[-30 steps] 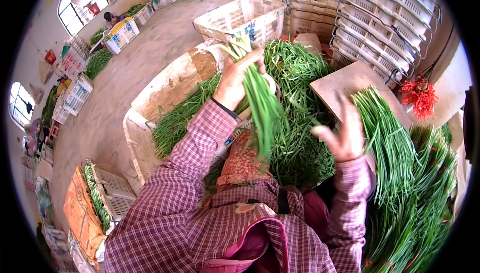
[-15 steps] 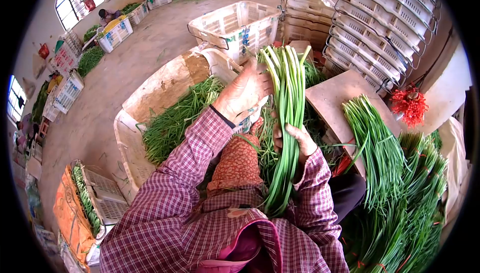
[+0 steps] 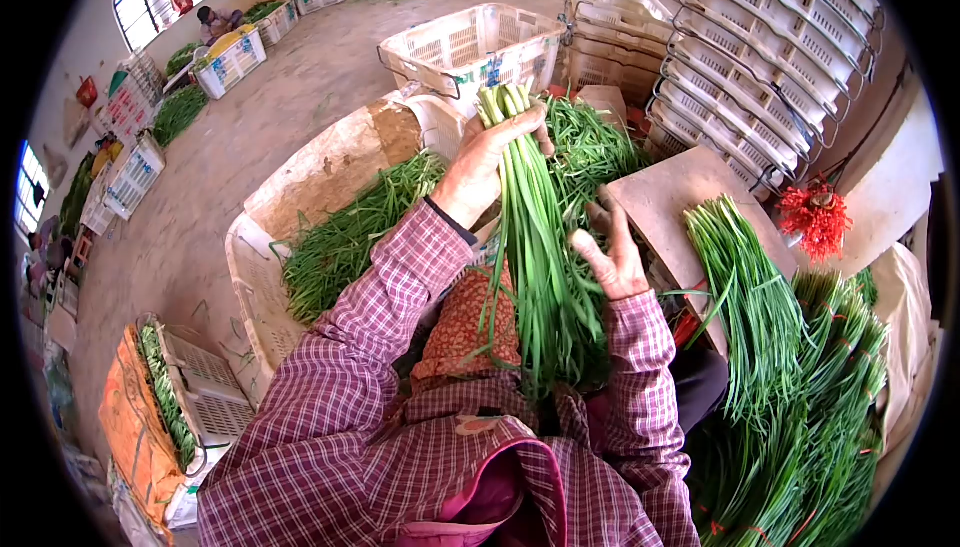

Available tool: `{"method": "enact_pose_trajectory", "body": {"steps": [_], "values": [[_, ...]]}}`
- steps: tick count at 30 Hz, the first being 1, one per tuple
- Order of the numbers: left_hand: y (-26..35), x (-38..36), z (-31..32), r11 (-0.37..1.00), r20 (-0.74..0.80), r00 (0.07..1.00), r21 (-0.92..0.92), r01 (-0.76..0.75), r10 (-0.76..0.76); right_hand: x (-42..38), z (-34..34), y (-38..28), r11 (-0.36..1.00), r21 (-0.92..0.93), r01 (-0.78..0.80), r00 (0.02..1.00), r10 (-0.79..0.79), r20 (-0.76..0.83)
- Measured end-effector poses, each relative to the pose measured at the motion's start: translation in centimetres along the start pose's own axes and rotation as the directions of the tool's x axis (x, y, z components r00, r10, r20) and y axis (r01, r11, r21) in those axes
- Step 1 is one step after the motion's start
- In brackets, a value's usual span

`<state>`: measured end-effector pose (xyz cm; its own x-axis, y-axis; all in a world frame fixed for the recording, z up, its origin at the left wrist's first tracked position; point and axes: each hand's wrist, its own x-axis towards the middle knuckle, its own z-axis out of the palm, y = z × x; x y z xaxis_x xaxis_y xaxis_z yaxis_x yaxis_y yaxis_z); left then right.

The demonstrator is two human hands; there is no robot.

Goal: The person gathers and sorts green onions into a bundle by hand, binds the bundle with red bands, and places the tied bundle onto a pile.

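Observation:
My left hand [image 3: 490, 167] is wrapped round the upper part of a bunch of garlic chives [image 3: 532, 237], just below its pale stalk ends. The green leaves hang down over my lap. To the right of the bunch, my right hand [image 3: 614, 257] is off the chives, its fingers spread and nothing in them. Loose chives [image 3: 590, 147] lie in a heap behind the held bunch. On a board [image 3: 660, 192] at my right rests another sheaf of chives [image 3: 745, 297], stalk ends up.
A crate [image 3: 262, 277] with loose greens stands front left, and an empty white crate [image 3: 475, 42] behind it. Stacked crates [image 3: 770, 47] rise at back right. Red ties [image 3: 815, 219] hang near the board. Tied bunches [image 3: 800, 447] lie at lower right. A person [image 3: 215, 25] sits far left.
My left hand, open beside the stalks before, has closed round them near the top. My right hand has let go of the bunch and moved right. The leaves now hang more loosely.

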<state>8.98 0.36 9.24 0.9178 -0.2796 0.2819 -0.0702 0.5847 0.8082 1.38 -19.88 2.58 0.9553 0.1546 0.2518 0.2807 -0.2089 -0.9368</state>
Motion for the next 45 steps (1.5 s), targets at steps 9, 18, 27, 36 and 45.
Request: {"method": "enact_pose_trajectory", "body": {"steps": [9,18,27,36,45], "values": [[-0.1,-1.2,3.9,0.968,-0.104,0.991,-0.227,-0.106,0.085,2.2,4.2,-3.2,0.786,-0.601,0.144,0.901,-0.355,-0.249],[5.0,0.9,-5.4,0.901,-0.276,0.882,-0.102,-0.422,0.382,1.6,-0.9,-5.2,0.395,-0.914,0.093,0.949,-0.314,-0.039],[-2.2,0.6,2.6,-0.217,0.679,0.678,0.733,-0.644,0.281,0.7,-6.5,-11.3,-0.057,-0.987,0.151,0.939,-0.303,0.161],[-6.6,3.9,-6.1,-0.064,0.434,0.891,0.901,-0.429,0.131,-8.9,-28.6,-12.2,-0.128,-0.914,-0.385,0.876,-0.363,-0.318],[-15.1,3.9,5.5,-0.164,0.624,0.777,0.760,-0.628,-0.086,-7.4,-31.2,1.3,0.047,-0.863,-0.503,0.861,-0.062,-0.505]]}}
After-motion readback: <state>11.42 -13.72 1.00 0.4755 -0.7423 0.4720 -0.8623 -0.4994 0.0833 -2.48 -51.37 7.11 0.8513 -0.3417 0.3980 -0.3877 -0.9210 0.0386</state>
